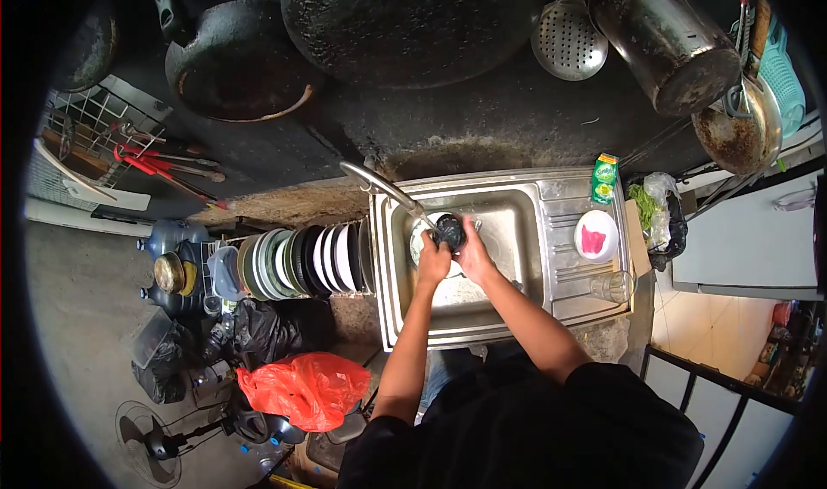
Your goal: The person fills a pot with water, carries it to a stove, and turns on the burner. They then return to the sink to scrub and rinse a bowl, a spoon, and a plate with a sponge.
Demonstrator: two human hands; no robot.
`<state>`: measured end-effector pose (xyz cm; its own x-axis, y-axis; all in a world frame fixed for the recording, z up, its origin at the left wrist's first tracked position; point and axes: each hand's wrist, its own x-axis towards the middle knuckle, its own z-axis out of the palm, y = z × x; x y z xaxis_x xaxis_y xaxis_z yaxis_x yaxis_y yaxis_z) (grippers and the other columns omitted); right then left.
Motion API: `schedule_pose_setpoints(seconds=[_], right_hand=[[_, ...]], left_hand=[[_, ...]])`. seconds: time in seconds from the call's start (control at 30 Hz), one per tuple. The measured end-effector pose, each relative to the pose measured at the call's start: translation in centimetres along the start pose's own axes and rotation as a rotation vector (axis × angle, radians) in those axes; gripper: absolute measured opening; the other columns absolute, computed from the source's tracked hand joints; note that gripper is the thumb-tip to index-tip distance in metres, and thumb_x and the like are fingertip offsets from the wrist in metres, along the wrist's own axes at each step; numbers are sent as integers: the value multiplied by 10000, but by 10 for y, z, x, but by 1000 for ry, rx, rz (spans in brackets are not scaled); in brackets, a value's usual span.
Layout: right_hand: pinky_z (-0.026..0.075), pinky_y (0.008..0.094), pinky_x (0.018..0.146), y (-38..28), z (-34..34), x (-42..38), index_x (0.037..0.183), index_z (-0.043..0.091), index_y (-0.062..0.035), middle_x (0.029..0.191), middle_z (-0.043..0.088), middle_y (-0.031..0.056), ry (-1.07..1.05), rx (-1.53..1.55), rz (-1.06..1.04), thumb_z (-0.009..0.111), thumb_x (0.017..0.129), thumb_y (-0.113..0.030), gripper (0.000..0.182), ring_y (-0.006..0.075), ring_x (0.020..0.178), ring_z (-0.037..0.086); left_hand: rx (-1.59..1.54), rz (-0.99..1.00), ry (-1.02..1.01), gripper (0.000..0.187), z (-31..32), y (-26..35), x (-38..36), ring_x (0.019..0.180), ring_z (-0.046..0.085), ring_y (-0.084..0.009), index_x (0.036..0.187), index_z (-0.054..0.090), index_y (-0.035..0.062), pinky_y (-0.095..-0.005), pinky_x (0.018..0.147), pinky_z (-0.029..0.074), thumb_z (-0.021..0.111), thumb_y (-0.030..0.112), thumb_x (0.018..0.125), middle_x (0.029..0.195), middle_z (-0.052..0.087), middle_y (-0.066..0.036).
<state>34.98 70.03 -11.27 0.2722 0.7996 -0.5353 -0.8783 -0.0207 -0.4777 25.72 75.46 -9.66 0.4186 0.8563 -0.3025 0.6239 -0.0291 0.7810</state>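
Observation:
Over the sink basin (517,222), both hands are closed on a small dark rounded thing (449,229), wet-looking and shiny, whose kind I cannot make out. My left hand (434,261) grips its near left side. My right hand (472,255) wraps its right side. Right above it is the end of the curved metal tap (388,189). A pale plate (417,246) shows partly in the basin behind my left hand; the rest of it is hidden.
On the ribbed drainboard at right are a white bowl (610,235) with a pink cloth-like piece (593,240), a green soap packet (605,179) and a glass mug (608,287). Plates (323,258) stand racked at left. Pans (237,62) hang above; a red bag (306,390) lies lower left.

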Motion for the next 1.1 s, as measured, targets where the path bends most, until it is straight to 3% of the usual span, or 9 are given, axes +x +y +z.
schedule_pose_setpoints(seconds=[0.13,0.3,0.4,0.67,0.73,0.8,0.87,0.93,1.1], right_hand=[[460,272,620,27,-4,33,870,596,-111,821,592,-2,66,11,-102,619,894,-404,295,90,720,546],[476,365,777,30,27,28,1063,621,-46,877,610,107,433,-831,-513,643,872,-352,361,249,820,585],[450,421,786,15,42,28,901,654,-15,869,600,161,230,-1091,-994,573,900,-220,220,360,837,567],[344,455,583,-6,60,44,675,461,22,661,510,213,284,-1144,-773,417,980,-289,438,344,596,502],[443,432,660,-3,46,43,871,542,-17,779,599,187,357,-1075,-890,453,949,-235,248,378,713,574],[466,356,730,6,34,38,973,576,-42,891,636,111,426,-840,-876,496,943,-244,219,254,802,606],[468,293,776,-4,12,25,1094,581,-79,973,622,5,224,-471,-180,583,927,-218,217,112,857,583],[469,281,755,-20,7,-1,1071,598,-70,960,625,4,-46,-145,38,604,911,-174,190,89,851,580],[475,327,774,-15,-7,-2,1020,596,-24,939,635,62,-291,-879,-341,589,877,-127,176,158,879,609]], left_hand=[[-42,486,190,425,5,8,-11,1099,509,-452,1270,469,-30,-469,934,403,457,245,945,1136,549,-341],[-1027,-136,155,149,12,-7,5,795,471,-80,908,562,66,-249,714,409,464,156,975,842,554,6],[-1282,-304,265,175,4,-16,19,727,589,-132,917,593,70,-283,635,487,459,169,971,854,625,-40],[-1427,-461,177,357,6,-35,29,849,663,-205,1049,599,44,-349,765,549,403,333,975,975,671,-92],[-1466,-471,128,376,6,-34,29,867,663,-213,1068,589,43,-353,776,551,383,344,978,1000,668,-93],[-1617,-402,-11,370,6,-32,32,877,659,-213,1065,589,50,-361,783,549,364,333,986,986,670,-100],[-1565,-364,27,349,8,-33,37,873,655,-210,1065,586,51,-352,782,547,362,309,989,973,665,-95],[-1453,-298,96,310,15,-33,40,866,647,-203,1063,580,54,-335,781,544,360,260,994,948,654,-87],[-1212,-283,207,248,11,3,23,724,508,-111,927,612,63,-271,648,427,519,292,952,835,564,-14]])
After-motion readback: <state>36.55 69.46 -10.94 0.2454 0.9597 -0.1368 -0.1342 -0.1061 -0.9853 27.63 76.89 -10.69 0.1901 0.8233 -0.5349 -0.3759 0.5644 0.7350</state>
